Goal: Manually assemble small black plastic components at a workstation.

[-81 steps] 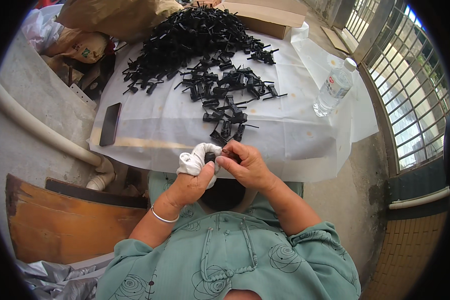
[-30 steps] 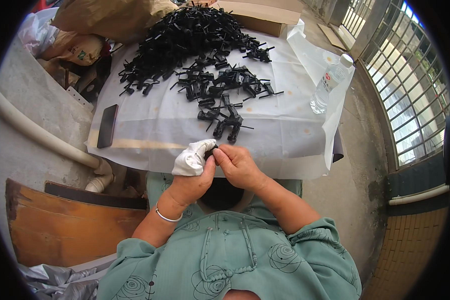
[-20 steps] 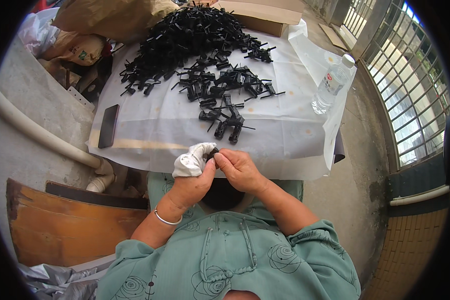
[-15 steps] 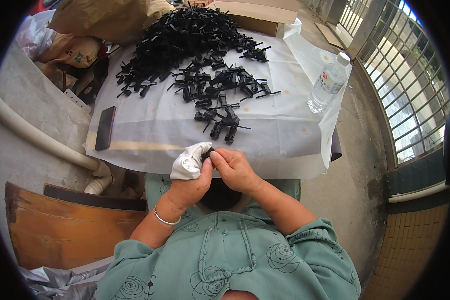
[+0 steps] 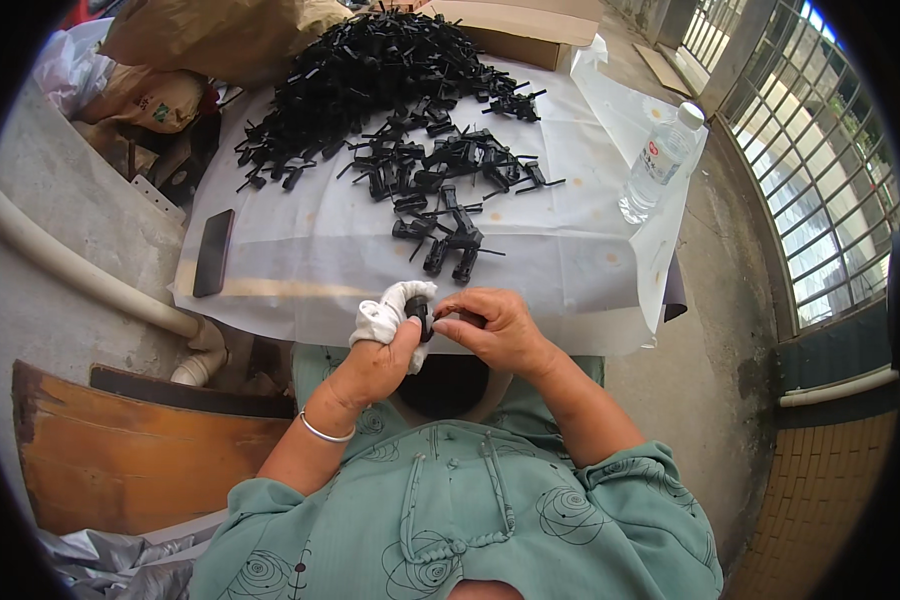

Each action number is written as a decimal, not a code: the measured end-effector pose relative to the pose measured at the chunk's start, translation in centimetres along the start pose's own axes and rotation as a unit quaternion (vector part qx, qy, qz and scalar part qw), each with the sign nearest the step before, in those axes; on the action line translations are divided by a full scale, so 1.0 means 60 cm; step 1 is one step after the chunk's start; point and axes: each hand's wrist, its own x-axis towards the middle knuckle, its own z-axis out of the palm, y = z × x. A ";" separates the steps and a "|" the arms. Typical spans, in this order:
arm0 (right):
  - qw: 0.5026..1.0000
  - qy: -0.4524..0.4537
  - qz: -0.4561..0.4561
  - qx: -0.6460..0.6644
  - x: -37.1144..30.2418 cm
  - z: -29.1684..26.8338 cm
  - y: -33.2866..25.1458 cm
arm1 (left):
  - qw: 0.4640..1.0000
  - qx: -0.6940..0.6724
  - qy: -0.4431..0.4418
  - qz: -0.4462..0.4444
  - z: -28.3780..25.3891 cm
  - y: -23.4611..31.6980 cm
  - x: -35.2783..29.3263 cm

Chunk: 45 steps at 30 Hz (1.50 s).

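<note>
My left hand (image 5: 378, 367) grips a small black plastic part (image 5: 421, 318), thumb pressing on its near face. A crumpled white cloth (image 5: 378, 318) covers the fingers of that hand and lies behind the part. From the right, my right hand (image 5: 500, 330) reaches the part's edge with thumb and bent forefinger drawn close in a pinch. Anything tiny between those fingertips is too small to make out. Both hands are over my lap at the table's near edge. Beyond them several similar black parts (image 5: 460, 240) lie loose, leading back to a large heap (image 5: 370, 85).
A white sheet (image 5: 560, 255) covers the table. A dark phone (image 5: 213, 253) lies at its left edge, a clear bottle (image 5: 658, 165) stands at the right. Behind are a cardboard box (image 5: 515, 45) and a brown bag (image 5: 200, 40). A pale pipe (image 5: 90, 275) runs along the left wall.
My right hand has shifted slightly right and its fingers have bent differently, so more of the black part shows. My left hand has turned the part upright and moved a little right.
</note>
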 end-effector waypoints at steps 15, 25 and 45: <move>0.998 -0.031 0.032 -0.040 0.007 0.028 -0.008 | 0.967 0.204 0.017 0.149 0.013 -0.004 0.002; 0.936 0.137 0.005 -0.325 0.065 -0.039 0.023 | 0.866 0.433 0.010 0.249 -0.039 -0.007 0.010; 0.973 -0.068 -0.173 -0.140 0.008 -0.034 -0.020 | 0.945 -0.289 -0.085 -0.130 0.006 0.005 0.008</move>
